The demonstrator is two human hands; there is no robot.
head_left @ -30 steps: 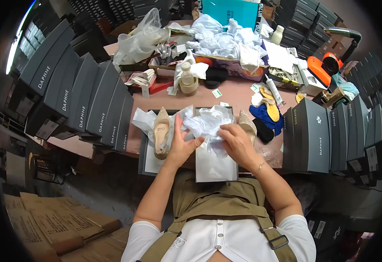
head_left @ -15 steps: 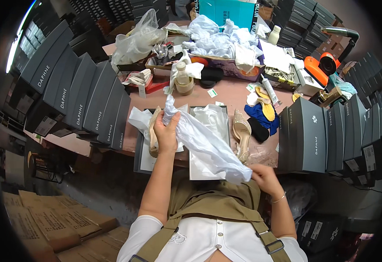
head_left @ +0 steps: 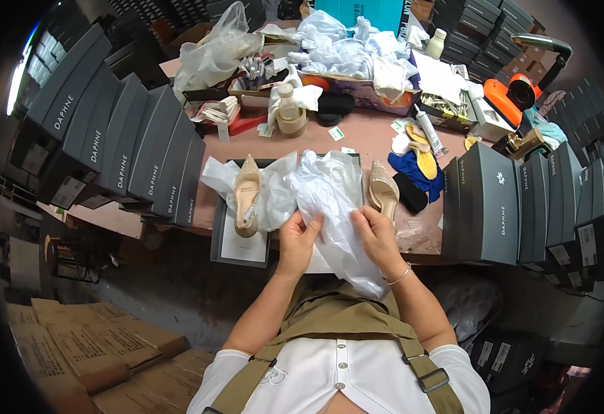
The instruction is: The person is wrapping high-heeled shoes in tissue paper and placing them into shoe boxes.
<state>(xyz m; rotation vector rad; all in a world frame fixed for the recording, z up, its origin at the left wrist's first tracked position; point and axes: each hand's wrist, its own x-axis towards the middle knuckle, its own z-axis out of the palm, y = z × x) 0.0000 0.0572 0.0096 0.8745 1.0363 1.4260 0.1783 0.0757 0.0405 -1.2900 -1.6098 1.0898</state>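
A crumpled sheet of white tissue paper hangs between my two hands over the near edge of the bench. My left hand pinches its left side, and my right hand grips its right side. Left of the paper, a glittery beige pointed shoe lies on tissue in an open grey shoebox. Its mate, another glittery shoe, rests on the bench just beyond my right hand. Behind the held paper, more white tissue fills the other part of the box.
Grey shoeboxes stand in rows at left and right. A blue cloth with yellow pads and a glue tube lies at right. A bottle in a jar and a carton of crumpled tissue are farther back.
Both hands have come together in front of me, drawing in the tissue that was stretched diagonally. The left hand moved nearer and right, uncovering the left shoe; the right hand moved up and left.
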